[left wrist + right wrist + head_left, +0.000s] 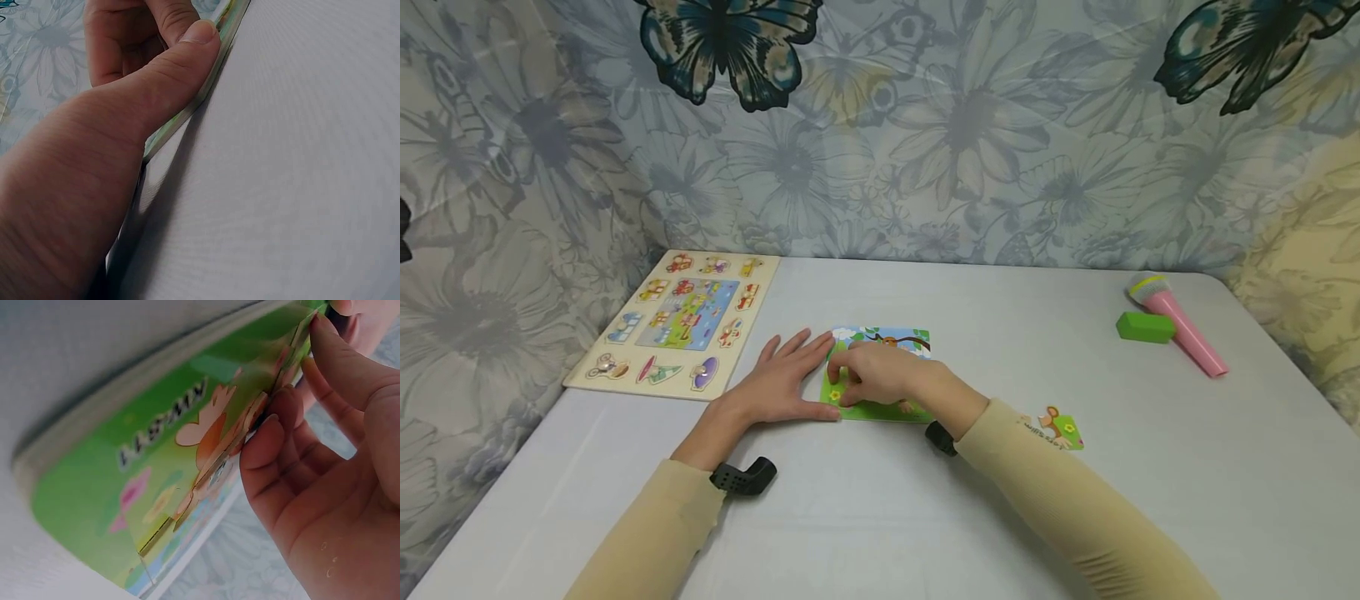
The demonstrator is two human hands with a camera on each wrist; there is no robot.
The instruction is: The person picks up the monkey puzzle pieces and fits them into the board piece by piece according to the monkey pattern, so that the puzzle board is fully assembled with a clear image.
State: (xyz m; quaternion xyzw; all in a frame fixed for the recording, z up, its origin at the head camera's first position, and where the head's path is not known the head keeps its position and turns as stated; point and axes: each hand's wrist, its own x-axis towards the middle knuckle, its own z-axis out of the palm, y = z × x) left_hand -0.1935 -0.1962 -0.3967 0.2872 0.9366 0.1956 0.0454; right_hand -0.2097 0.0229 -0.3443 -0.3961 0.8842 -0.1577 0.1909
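A small green picture puzzle (880, 411) lies on the white table, with blue and a branch along its far side. My left hand (786, 385) rests at its left side, fingers straight and spread; the thumb touches the near-left corner, and the left wrist view shows that thumb (169, 75) on the board's edge. My right hand (880, 375) reaches over the puzzle, thumb and bent fingers pinching a puzzle piece (835, 395) with a yellow flower near the left edge. In the right wrist view, some seams of the puzzle (81, 506) stand raised. The right hand hides the middle.
A loose puzzle piece (1062, 428) lies beside the right sleeve, which partly covers that spot. At the back left is a larger wooden picture board (625, 302). A green block (1145, 327) and a pink toy microphone (1191, 333) lie at the right. Patterned cloth hangs behind.
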